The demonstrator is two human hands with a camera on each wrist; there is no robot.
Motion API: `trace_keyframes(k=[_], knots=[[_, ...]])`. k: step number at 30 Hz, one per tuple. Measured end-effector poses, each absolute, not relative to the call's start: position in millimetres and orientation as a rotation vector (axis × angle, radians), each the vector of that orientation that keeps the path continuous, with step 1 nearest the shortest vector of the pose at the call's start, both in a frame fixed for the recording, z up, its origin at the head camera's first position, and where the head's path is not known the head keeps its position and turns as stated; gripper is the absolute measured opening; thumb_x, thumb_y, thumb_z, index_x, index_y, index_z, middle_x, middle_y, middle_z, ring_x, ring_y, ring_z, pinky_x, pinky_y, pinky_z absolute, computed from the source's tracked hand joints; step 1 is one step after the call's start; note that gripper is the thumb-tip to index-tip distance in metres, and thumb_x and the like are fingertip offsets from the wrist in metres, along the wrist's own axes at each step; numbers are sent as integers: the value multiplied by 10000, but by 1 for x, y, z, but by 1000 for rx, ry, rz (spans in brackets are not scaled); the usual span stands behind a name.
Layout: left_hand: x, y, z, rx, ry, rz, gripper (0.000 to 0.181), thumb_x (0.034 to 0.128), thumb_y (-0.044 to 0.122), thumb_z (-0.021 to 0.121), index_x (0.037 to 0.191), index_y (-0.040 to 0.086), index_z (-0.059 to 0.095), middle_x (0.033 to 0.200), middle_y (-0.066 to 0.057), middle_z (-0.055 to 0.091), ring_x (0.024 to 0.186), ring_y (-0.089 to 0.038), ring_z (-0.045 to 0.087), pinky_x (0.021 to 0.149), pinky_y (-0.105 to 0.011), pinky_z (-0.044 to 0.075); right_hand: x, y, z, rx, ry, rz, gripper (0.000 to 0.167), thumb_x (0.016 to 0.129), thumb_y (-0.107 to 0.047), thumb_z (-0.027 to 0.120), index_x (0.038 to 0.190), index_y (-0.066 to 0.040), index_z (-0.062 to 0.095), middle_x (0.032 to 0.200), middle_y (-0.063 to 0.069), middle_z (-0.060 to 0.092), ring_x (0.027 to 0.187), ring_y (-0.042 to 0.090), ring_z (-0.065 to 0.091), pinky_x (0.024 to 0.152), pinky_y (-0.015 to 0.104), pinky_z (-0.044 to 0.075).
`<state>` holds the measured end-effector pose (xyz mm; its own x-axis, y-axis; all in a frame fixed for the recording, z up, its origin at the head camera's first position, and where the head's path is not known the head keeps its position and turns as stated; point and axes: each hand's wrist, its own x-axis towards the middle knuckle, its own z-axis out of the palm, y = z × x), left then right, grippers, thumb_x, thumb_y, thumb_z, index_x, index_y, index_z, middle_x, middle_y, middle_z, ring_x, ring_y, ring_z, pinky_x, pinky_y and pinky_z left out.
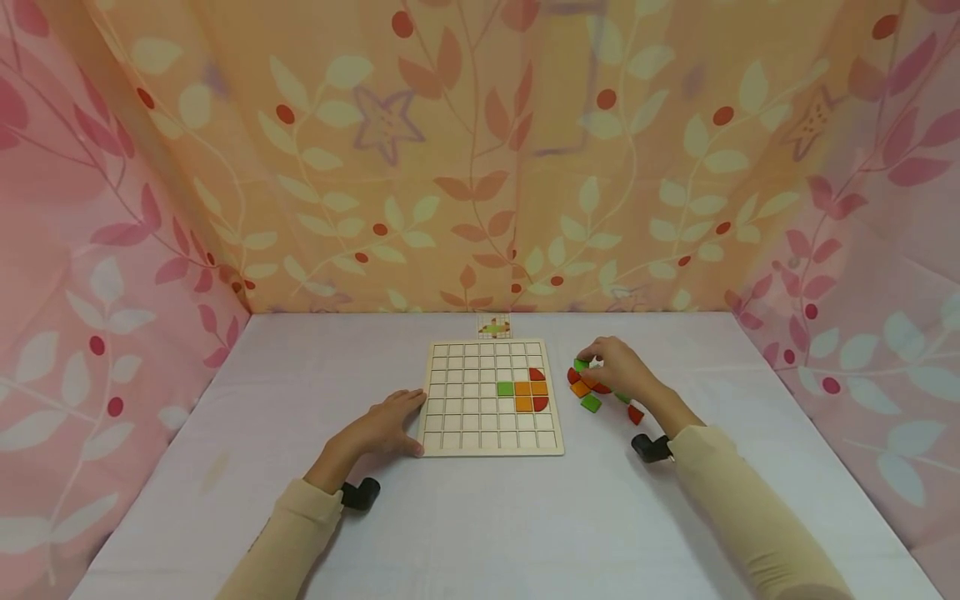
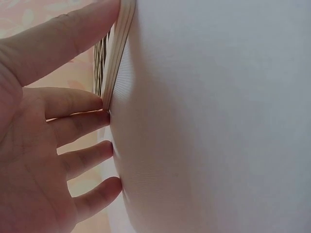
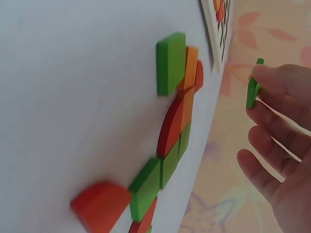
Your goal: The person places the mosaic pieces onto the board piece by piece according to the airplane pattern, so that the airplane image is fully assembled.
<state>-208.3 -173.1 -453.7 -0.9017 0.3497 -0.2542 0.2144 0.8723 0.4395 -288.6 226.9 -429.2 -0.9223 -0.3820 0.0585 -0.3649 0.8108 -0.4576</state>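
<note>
Underneath, white tabletop point(image 1: 510, 525); behind, leafy fabric point(image 1: 420, 275).

The board point(image 1: 471, 422) looks matt wood, the tablecloth point(image 1: 495, 533) smooth fabric.

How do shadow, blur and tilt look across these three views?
Head: fairly even light, a faint shadow beside the right sleeve; left wrist: dim, with a soft shadow on the white cloth beside the board; right wrist: scene tipped sideways, the flowered curtain soft.
</note>
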Motion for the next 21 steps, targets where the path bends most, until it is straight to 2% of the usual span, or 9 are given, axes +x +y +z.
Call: trace_keyframes(k=[11, 21], knots=[[-209, -173, -456, 427, 2714, 586, 923, 740, 248, 839, 1484, -13, 358, 1570, -183, 330, 1469, -406, 242, 1135, -642, 239, -281, 195, -430, -715, 2947, -702, 247, 826, -137, 753, 1050, -32, 741, 963, 80, 689, 932, 275, 566, 820, 391, 496], [-210, -174, -457, 435, 2710, 591, 932, 728, 247, 844, 1483, -9, 360, 1571, -182, 328, 1470, -415, 234, 1133, -653, 229, -275, 158, -432, -802, 2888, -633, 264, 846, -215, 744, 1073, -80, 753, 989, 34, 680, 975, 235, 554, 898, 403, 485]])
